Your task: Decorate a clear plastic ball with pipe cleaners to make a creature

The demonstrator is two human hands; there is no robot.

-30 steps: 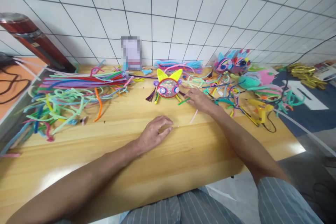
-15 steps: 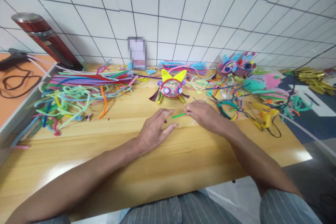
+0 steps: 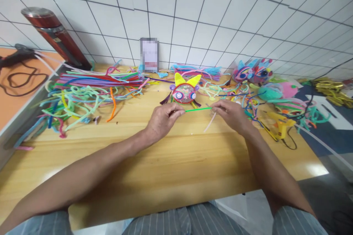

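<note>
One wooden table point(image 3: 165, 176) carries everything. A heap of pipe cleaners point(image 3: 91, 88) lies fanned out at its left, colours easy to pick, and a yellow glue gun point(image 3: 278, 123) is parked right, clear of the hands. Just before the yellow-eared craft figure point(image 3: 184, 91), the left hand point(image 3: 162, 119) and right hand point(image 3: 231, 112) pinch their fingers on opposite ends of a green pipe cleaner point(image 3: 198, 109), holding it straight above the table.

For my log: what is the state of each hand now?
Left hand: closed on one end of the green pipe cleaner.
Right hand: closed on its other end.
</note>
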